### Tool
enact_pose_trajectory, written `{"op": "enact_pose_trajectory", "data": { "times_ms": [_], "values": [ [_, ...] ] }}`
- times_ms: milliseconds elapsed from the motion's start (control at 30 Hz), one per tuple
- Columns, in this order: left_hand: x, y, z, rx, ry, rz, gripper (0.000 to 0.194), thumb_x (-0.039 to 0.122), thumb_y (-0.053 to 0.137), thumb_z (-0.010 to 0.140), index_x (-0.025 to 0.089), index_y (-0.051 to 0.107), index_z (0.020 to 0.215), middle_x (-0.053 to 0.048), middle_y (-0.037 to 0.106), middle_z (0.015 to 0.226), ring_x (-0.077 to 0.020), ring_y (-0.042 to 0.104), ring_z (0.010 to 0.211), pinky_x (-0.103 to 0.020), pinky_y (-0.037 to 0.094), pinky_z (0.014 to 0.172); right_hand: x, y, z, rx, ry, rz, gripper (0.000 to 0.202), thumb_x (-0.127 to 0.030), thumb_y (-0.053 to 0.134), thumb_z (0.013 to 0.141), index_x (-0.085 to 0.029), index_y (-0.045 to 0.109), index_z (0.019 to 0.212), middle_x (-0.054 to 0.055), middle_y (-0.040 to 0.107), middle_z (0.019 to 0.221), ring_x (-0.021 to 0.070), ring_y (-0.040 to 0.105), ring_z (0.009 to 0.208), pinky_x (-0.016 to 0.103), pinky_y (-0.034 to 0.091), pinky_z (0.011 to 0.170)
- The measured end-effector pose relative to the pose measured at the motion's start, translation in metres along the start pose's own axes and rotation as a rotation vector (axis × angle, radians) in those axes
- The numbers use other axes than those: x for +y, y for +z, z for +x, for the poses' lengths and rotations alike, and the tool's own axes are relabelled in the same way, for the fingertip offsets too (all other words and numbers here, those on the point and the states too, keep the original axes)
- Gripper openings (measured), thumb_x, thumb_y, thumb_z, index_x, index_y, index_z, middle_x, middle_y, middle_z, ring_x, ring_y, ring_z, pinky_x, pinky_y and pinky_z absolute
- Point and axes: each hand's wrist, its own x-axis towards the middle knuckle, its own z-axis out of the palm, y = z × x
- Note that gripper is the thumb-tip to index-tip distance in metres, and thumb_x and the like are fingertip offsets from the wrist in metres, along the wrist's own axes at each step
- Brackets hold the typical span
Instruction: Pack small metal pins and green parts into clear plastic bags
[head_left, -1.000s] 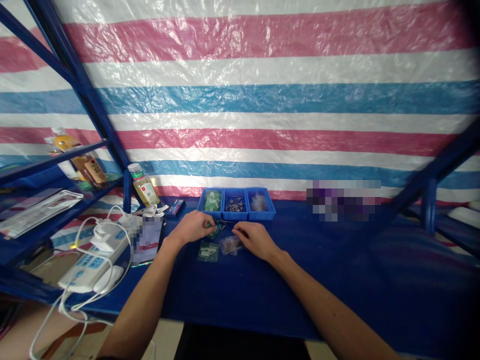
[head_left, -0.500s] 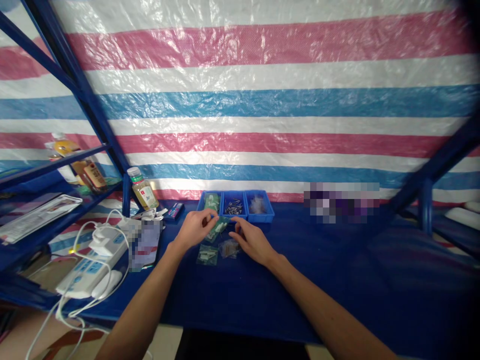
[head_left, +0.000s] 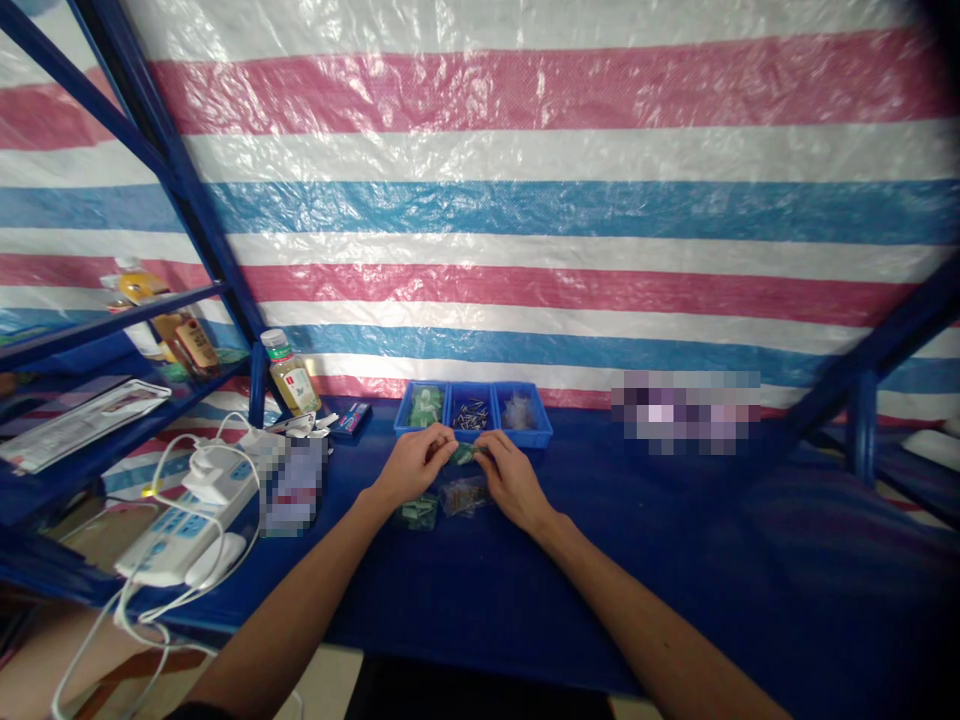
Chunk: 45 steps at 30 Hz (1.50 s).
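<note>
Both hands meet over the blue tabletop, just in front of three blue bins. My left hand (head_left: pixel 415 464) is closed, its fingertips pinching one side of a small green plastic bag (head_left: pixel 465 454). At the bag's other side my right hand (head_left: pixel 513 478) also pinches it; the fingers partly cover the bag, and its contents cannot be made out. Below them lie a clear bag with brownish pieces (head_left: pixel 463 496) and a green bag with pale pieces (head_left: pixel 418 513). The left bin (head_left: pixel 405 429) holds green bags, the middle bin (head_left: pixel 471 436) dark screws, the right bin (head_left: pixel 527 439) clear bags.
To the left are a white power strip (head_left: pixel 161 540) with tangled cables, a blurred-out phone-like object (head_left: pixel 294 490), a small blue box (head_left: pixel 351 420) and a bottle (head_left: pixel 291 375). A blue metal frame (head_left: pixel 169 170) and striped sheeting (head_left: pixel 525 90) enclose the table.
My hands have come closer together, and the fingers of both have closed on the green bag between them. The view has shifted slightly.
</note>
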Motion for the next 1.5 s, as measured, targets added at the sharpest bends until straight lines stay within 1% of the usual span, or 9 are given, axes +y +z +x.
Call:
{"op": "enact_pose_trajectory", "data": {
  "times_ms": [133,333,467,667,800,900,1033,1333,1500],
  "values": [
    [-0.005,0.000,0.000,0.035,0.018,0.083,0.021,0.037,0.055,0.099,0.018,0.058,0.089,0.001,0.058,0.075,-0.0133,0.053,0.068,-0.024,0.042,0.067,0.001,0.000,0.001,0.022,0.006,0.038,0.014,-0.023,0.047,0.100,-0.023,0.061,0.098,0.007,0.067,0.096,0.0229,0.064,0.091,0.035,0.050,0.085],
    [-0.008,0.004,0.000,0.029,0.059,0.050,0.013,0.028,0.054,0.100,0.018,0.062,0.096,-0.004,0.067,0.091,-0.0150,0.061,0.079,-0.027,0.049,0.075,0.003,0.005,0.000,0.090,0.157,0.209,0.024,-0.030,0.056,0.095,-0.023,0.051,0.117,0.000,0.065,0.081,0.0195,0.063,0.070,0.031,0.050,0.071],
    [-0.010,0.004,0.000,0.007,0.160,0.047,0.023,0.017,0.046,0.101,0.020,0.067,0.110,-0.007,0.072,0.107,-0.0189,0.065,0.101,-0.033,0.050,0.093,0.004,0.005,0.002,0.103,0.190,0.334,0.018,-0.036,0.060,0.092,-0.023,0.054,0.102,-0.002,0.062,0.075,0.0169,0.059,0.061,0.028,0.048,0.060],
    [-0.015,0.005,0.001,0.015,0.176,0.060,0.021,0.019,0.062,0.095,0.022,0.070,0.114,-0.008,0.072,0.113,-0.0205,0.064,0.105,-0.033,0.054,0.090,0.005,0.005,0.004,0.114,0.272,0.440,0.024,-0.043,0.063,0.091,-0.024,0.054,0.104,-0.003,0.061,0.072,0.0149,0.056,0.052,0.026,0.045,0.050],
    [-0.015,0.003,0.001,0.017,0.203,0.079,0.021,0.023,0.060,0.097,0.022,0.072,0.114,-0.007,0.072,0.110,-0.0212,0.063,0.104,-0.037,0.052,0.093,0.002,0.002,0.003,0.078,0.242,0.362,0.022,-0.042,0.057,0.095,-0.021,0.061,0.087,-0.002,0.059,0.065,0.0159,0.057,0.054,0.027,0.046,0.055],
    [-0.015,0.002,0.001,0.036,0.202,0.097,0.021,0.026,0.059,0.098,0.022,0.073,0.113,-0.008,0.072,0.106,-0.0210,0.062,0.100,-0.037,0.052,0.093,0.000,0.000,0.001,0.058,0.217,0.293,0.023,-0.034,0.047,0.098,-0.021,0.066,0.097,-0.002,0.061,0.063,0.0171,0.059,0.057,0.029,0.047,0.060],
    [-0.016,0.002,0.000,0.064,0.216,0.113,0.023,0.030,0.058,0.099,0.022,0.075,0.112,-0.009,0.071,0.101,-0.0210,0.063,0.097,-0.037,0.052,0.090,0.001,0.000,-0.001,0.032,0.163,0.199,0.029,-0.020,0.044,0.092,-0.020,0.065,0.112,-0.001,0.066,0.068,0.0182,0.061,0.060,0.030,0.049,0.064],
    [-0.012,0.003,0.000,0.106,0.164,0.131,0.021,0.035,0.063,0.097,0.018,0.071,0.089,-0.007,0.068,0.094,-0.0183,0.063,0.091,-0.031,0.052,0.083,-0.007,-0.002,0.003,0.081,0.085,0.132,0.014,-0.028,0.052,0.098,-0.021,0.064,0.099,0.008,0.061,0.105,0.0180,0.060,0.077,0.031,0.050,0.070],
    [-0.011,0.002,-0.001,0.087,0.043,0.101,0.020,0.036,0.064,0.095,0.017,0.063,0.088,-0.002,0.066,0.086,-0.0120,0.056,0.069,-0.024,0.048,0.067,-0.004,0.001,0.002,0.071,0.093,0.124,0.015,-0.029,0.052,0.098,-0.021,0.059,0.087,0.006,0.061,0.094,0.0183,0.058,0.076,0.031,0.049,0.070]
  ]
}}
